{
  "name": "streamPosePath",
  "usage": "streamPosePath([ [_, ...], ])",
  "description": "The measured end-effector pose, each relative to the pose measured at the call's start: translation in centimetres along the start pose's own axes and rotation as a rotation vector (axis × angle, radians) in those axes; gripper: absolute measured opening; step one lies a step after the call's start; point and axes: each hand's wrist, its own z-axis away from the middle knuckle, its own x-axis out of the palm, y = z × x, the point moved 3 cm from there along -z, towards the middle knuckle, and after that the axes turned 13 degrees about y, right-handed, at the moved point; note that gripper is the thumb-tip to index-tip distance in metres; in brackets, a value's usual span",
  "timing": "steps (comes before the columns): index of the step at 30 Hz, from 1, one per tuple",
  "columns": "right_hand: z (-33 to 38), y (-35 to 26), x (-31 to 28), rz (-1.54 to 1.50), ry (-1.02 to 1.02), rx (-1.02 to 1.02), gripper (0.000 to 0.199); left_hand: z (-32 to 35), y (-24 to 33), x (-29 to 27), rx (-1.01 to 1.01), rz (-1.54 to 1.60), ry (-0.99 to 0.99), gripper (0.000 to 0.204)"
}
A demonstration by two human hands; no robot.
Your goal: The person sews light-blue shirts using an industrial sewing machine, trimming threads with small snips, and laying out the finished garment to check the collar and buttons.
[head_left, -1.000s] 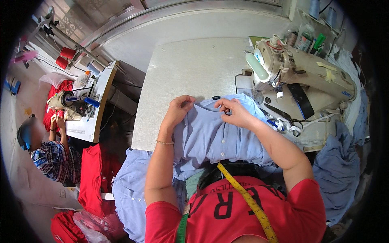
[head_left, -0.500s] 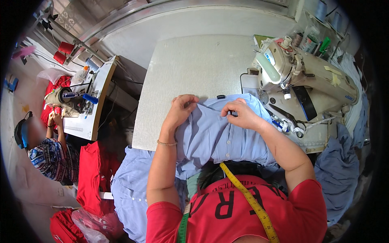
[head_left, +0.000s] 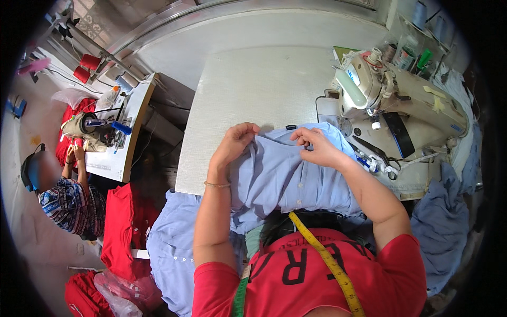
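Observation:
A light blue button-up shirt [head_left: 277,182] lies across the near edge of the pale table and hangs down toward my lap. At the upper left of the cloth, my left hand [head_left: 236,143] pinches its edge between thumb and fingers. My right hand [head_left: 319,148] is closed with curled fingers on the shirt near the top of the button strip. Between the two hands the cloth is drawn into soft folds. A small dark label [head_left: 291,127] shows at the shirt's far edge. The right fingertips partly hide the cloth there.
A sewing machine [head_left: 412,92] stands to the right, with a dark phone-like slab [head_left: 398,134] and scissors [head_left: 390,169] beside it. More blue garments [head_left: 171,248] hang at the left. Another person [head_left: 74,203] works at a second sewing machine [head_left: 79,129] with red cloth.
My right fingers have shifted slightly on the cloth, and a small dark spot beneath them no longer shows. My left hand keeps its pinch. The whole view has moved slightly.

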Motion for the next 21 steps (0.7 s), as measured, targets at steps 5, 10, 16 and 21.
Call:
streamPosePath([
  [5,-0.1,-0.4,0.0,-0.006,-0.02,0.022,0.035,-0.1,0.2,-0.5,0.088,-0.01,-0.057,0.017],
  [10,0.0,0.0,0.0,0.022,-0.012,0.003,0.036,0.3,1.0,-0.6,0.06,0.033,-0.086,0.019],
  [16,-0.1,-0.2,-0.1,0.014,-0.028,-0.006,0.036,0.3,1.8,-0.8,0.095,-0.041,-0.122,0.018],
  [21,-0.1,-0.2,-0.1,0.023,-0.039,-0.002,0.036,0.3,2.6,-0.3,0.092,-0.152,-0.074,0.02],
])
